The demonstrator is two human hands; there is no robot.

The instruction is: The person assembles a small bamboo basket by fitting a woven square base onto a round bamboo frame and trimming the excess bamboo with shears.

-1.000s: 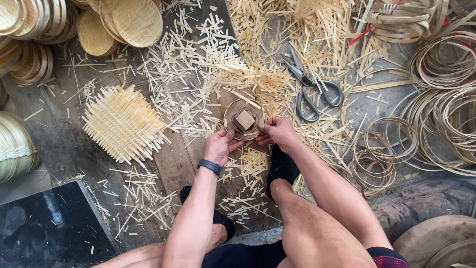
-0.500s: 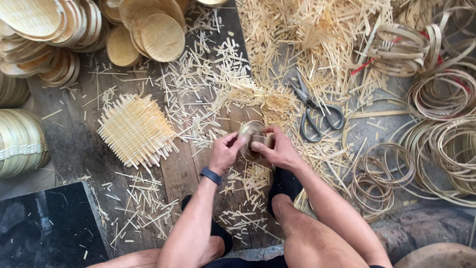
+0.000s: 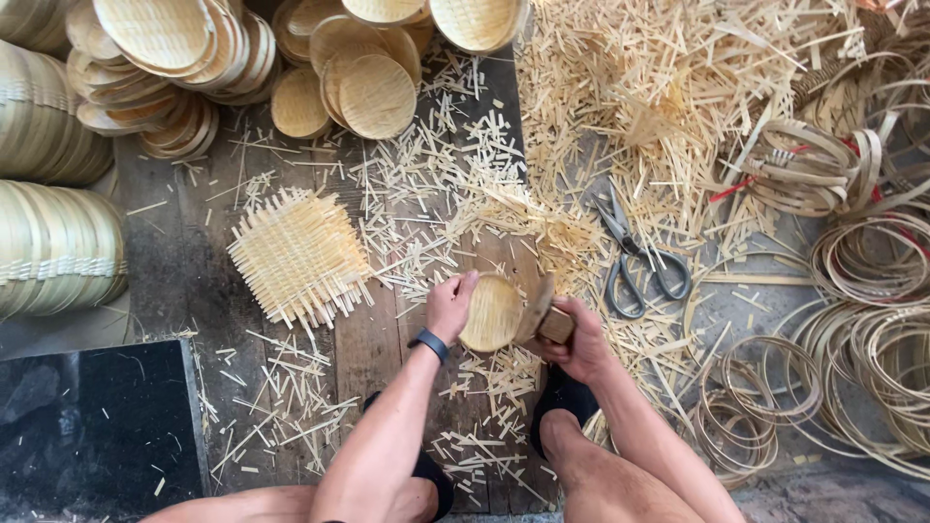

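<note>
The left hand (image 3: pixel 450 305) grips the edge of a small round woven bamboo tray (image 3: pixel 491 313), fingers curled around its rim. The right hand (image 3: pixel 581 344) clasps a wooden mould block (image 3: pixel 545 315) pressed against the tray's far side, fingers closed on it. The tray is held above the plank floor (image 3: pixel 194 281), with scissors (image 3: pixel 639 261) just right of it and an untrimmed woven mat (image 3: pixel 298 254) left.

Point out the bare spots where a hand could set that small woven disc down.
Bare planks lie between the square woven mat and the stacked hoops. The black slab below is free. Right of the scissors, strips and rings crowd everything.
</note>
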